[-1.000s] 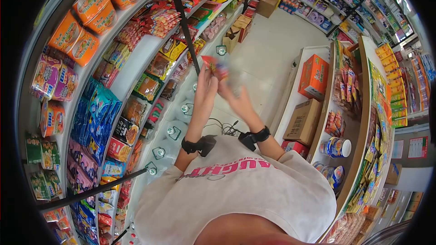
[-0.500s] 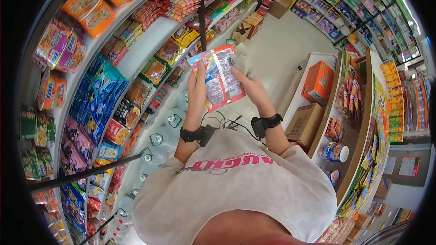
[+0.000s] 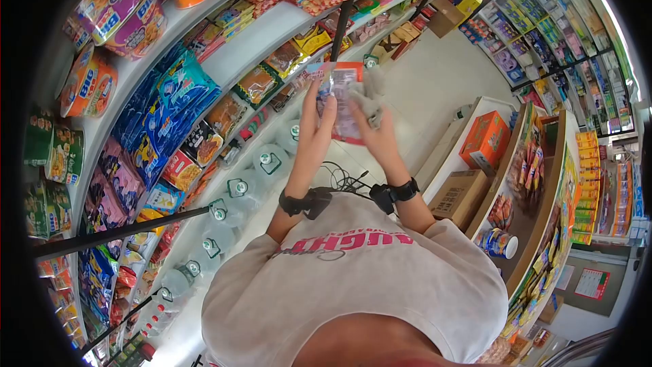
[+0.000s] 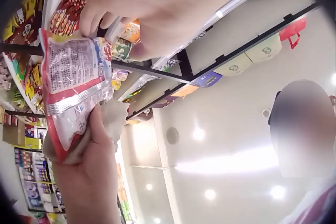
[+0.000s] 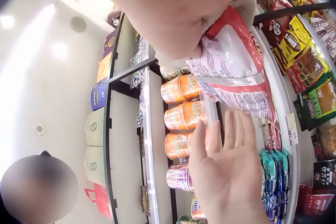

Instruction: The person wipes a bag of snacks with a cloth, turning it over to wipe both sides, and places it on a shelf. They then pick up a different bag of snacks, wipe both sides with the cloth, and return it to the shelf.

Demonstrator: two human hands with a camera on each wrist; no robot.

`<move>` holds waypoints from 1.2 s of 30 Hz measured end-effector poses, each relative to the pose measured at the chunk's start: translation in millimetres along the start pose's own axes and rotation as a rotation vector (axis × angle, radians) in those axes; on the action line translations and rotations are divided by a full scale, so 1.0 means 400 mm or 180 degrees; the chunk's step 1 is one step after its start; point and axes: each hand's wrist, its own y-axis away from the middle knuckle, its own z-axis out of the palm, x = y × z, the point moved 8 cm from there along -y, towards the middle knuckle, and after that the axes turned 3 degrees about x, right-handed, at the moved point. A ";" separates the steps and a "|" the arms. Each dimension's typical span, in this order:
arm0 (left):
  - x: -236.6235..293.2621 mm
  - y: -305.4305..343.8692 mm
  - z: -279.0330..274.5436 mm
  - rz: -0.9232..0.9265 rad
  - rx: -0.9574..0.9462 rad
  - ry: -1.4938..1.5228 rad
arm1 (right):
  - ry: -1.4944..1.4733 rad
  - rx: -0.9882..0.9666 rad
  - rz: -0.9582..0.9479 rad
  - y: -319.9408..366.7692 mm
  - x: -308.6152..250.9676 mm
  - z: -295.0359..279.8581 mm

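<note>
A shiny red-and-white snack packet (image 3: 350,81) is held up in front of the chest, its printed back and centre seam (image 4: 73,98) facing me. My right hand (image 3: 380,139) grips it at the right side, the thumb lying over the packet in the left wrist view. A crumpled light grey cloth (image 3: 370,98) is bunched in that same hand against the packet. My left hand (image 3: 319,122) is at the packet's left side; in the right wrist view its palm (image 5: 226,171) faces the camera with fingers extended, the fingertips right at the packet's edge.
Shelves of noodle tubs (image 3: 122,10) and snack bags (image 3: 166,109) curve along the left. Large water bottles (image 3: 268,163) line the floor below them. To the right stands a low shelf with an orange box (image 3: 485,139), a brown carton (image 3: 458,194) and a blue can (image 3: 497,242).
The packet was turned over from a blurred, edge-on pose to show its back. The left hand, which held its left edge, has straightened its fingers. The head view has swung.
</note>
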 end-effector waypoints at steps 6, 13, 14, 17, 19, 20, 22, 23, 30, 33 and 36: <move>-0.089 0.019 -0.012 -0.1453 -0.0131 0.2043 | 0.0970 -0.0478 -0.1367 0.041 -0.145 0.161; -0.077 0.027 0.054 -0.2141 -0.0471 0.2718 | -0.1044 0.0314 0.1280 0.003 0.099 -0.002; -0.088 0.020 0.059 -0.2119 -0.0393 0.2626 | -0.1380 0.0333 0.1405 0.022 0.107 -0.018; -0.090 0.011 0.084 -0.2226 -0.0328 0.2718 | -0.1069 0.0164 0.1012 0.050 0.077 -0.073; -0.111 0.014 0.111 -0.2391 -0.0483 0.2669 | -0.0675 0.0126 0.0845 0.063 0.066 -0.111; -0.118 0.022 0.128 -0.2438 -0.0496 0.2582 | -0.0611 0.0176 0.0920 0.070 0.072 -0.132; -0.124 0.030 0.162 -0.2372 -0.0571 0.2264 | -0.0493 0.0368 0.0840 0.079 0.082 -0.188; -0.125 0.039 0.184 -0.2344 -0.0616 0.2103 | -0.0437 0.0516 0.0696 0.086 0.092 -0.222; -0.050 0.115 0.417 -0.1731 -0.1475 0.1097 | -0.0378 0.1591 0.0199 0.181 0.083 -0.513; -0.120 0.157 0.505 -0.1875 -0.1606 0.0678 | -0.0294 0.1560 0.0288 0.219 0.127 -0.626; -0.116 0.203 0.627 -0.1900 -0.1855 0.0771 | -0.0686 0.1662 0.0108 0.271 0.160 -0.728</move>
